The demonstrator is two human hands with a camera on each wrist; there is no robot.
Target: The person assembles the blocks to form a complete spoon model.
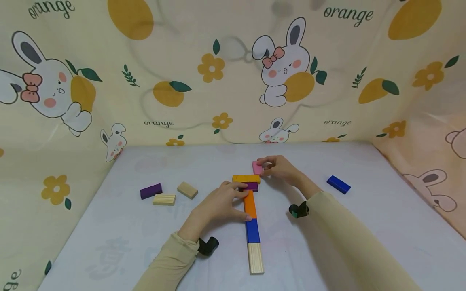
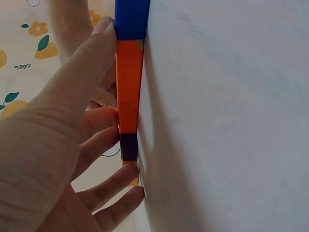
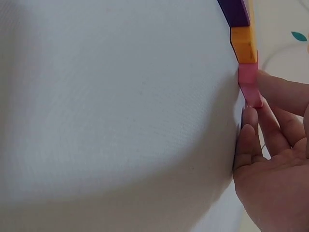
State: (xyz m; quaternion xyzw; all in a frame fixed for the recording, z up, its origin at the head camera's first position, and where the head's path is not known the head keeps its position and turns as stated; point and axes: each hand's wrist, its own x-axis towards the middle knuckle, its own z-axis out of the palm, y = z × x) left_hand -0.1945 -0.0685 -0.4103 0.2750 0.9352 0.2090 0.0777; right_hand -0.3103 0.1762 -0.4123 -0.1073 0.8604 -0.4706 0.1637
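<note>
My right hand (image 1: pixel 284 169) pinches a pink block (image 1: pixel 256 167) at the far end of a line of blocks, against the yellow-orange block (image 1: pixel 246 178) that lies crosswise. Nearer me follow a crosswise purple block (image 1: pixel 253 186), a lengthwise orange block (image 1: pixel 250 204), a blue block (image 1: pixel 253 231) and a plain wood block (image 1: pixel 255 258). Over the line's left side spreads my left hand (image 1: pixel 220 204). Its thumb touches near the orange and blue joint, and its extended fingers reach the purple and yellow-orange blocks. In the right wrist view, the pink block (image 3: pixel 249 77) meets the yellow-orange one.
Loose on the left of the white tabletop (image 1: pixel 120 226) lie a purple block (image 1: pixel 151 191) and two plain wood blocks, one ridged (image 1: pixel 164 199) and one smooth (image 1: pixel 187 190). A blue block (image 1: pixel 338 184) lies at the right. Patterned cloth (image 1: pixel 233 81) rises behind.
</note>
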